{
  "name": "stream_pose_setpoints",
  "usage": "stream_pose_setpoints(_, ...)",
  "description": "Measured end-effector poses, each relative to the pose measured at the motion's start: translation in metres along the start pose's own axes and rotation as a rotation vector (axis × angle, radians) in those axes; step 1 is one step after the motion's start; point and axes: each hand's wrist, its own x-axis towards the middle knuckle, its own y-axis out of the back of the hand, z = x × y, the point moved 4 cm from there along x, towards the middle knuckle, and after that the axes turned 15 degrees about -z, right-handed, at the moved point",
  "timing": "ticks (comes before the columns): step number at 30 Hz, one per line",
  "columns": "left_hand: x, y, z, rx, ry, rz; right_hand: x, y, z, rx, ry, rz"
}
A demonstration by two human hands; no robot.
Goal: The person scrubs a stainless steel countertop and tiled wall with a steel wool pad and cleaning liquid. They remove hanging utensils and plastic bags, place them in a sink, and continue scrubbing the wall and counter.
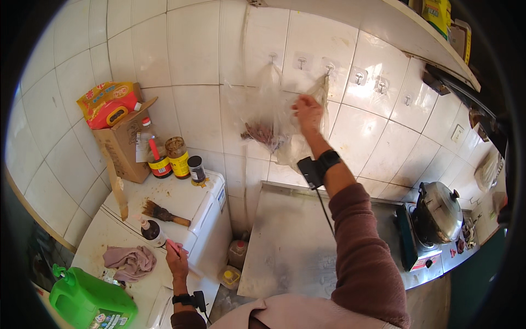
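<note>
My right hand (308, 110) is raised in front of the tiled wall, fingers curled, close to clear plastic bags (269, 98) hanging from hooks. Whether its fingertips pinch the plastic I cannot tell. Dark reddish-brown pieces (261, 135) show through one bag. Low on the left, my left hand (177, 260) is at the edge of a white appliance top (135, 234), beside a dark pump bottle (152, 232). Something pinkish-red shows at its fingers, too small to identify. A brush with dark bristles (166, 214) lies beyond the bottle, and a crumpled pink cloth (129, 263) to its left.
A green jug (92, 300) stands at the lower left. Jars (177, 158) and a cardboard box (123, 152) are at the back left. A metal worktop (291, 242) spans the middle. On the right, a lidded pot (439, 214) sits on a portable stove (419, 251). A shelf (370, 20) juts out overhead.
</note>
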Motion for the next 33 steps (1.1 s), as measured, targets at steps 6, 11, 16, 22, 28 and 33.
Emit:
stream_pose_setpoints(6,0.001,0.0,0.0,0.033,-0.032,-0.01,0.035,0.082,-0.014,-0.58,-0.059,0.119)
stream_pose_setpoints(11,0.0,-0.002,0.0,-0.038,-0.013,-0.004,0.044,0.072,-0.014,-0.528,-0.315,-0.024)
stream_pose_setpoints(16,0.002,-0.001,-0.003,0.013,0.016,0.001,0.049,0.071,-0.017,-0.435,-0.495,0.002)
stream_pose_setpoints(22,0.002,-0.001,-0.007,0.056,0.018,0.007,0.059,0.079,-0.012,-0.523,-0.362,0.056)
stream_pose_setpoints(28,0.002,-0.001,-0.008,0.091,0.03,0.014,0.061,0.066,-0.025,-0.21,-0.279,-0.101)
stream_pose_setpoints(33,0.001,-0.002,-0.008,0.002,0.017,0.016,0.057,0.067,-0.044,-0.098,-0.257,-0.213)
